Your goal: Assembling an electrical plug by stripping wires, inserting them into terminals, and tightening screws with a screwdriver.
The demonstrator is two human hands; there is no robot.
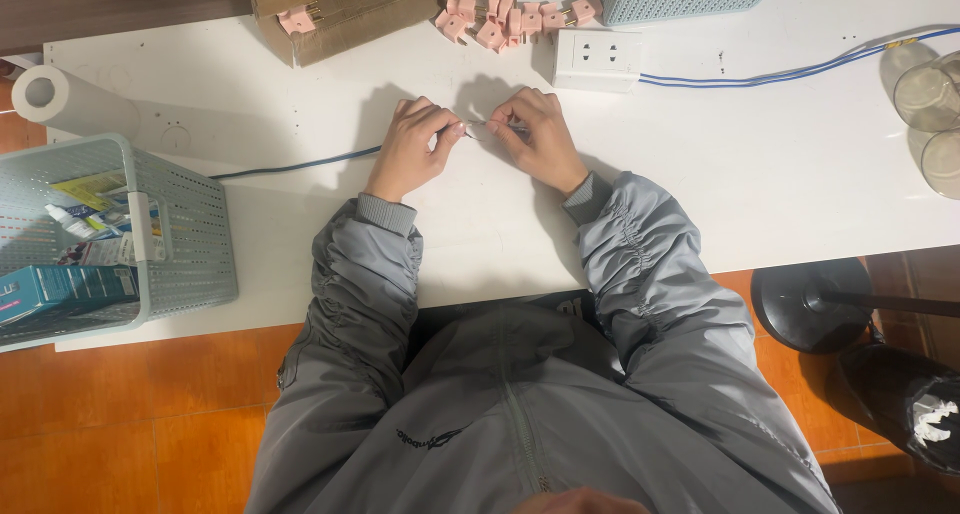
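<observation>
On the white desk [760, 184] a small thin object [487, 129], seemingly the end of a wire, is held between both hands near the middle of the desk; what it is exactly cannot be told. The fingers of the left hand [412, 146] are pinched together on one end of it, and the fingers of the right hand [538, 136] are closed on the other end. A dark blue cable [290, 166] is seen running from the left hand toward the left.

A pale green perforated plastic basket [195, 244] stands at the left edge of the desk; small boxes and tubes are kept in it, too mixed to be counted. A brown cardboard box [345, 14] lies at the far edge, with one pink plug [298, 19] resting on it. Beside it a heap of pink plastic plugs [500, 19] is piled, about ten, not exactly countable. One white double socket block [597, 59] is placed just behind the hands, with a blue-and-white cable [790, 74] leading right. Two clear glasses [930, 114] stand at the right edge, and one white paper roll [70, 99] lies at the left.
</observation>
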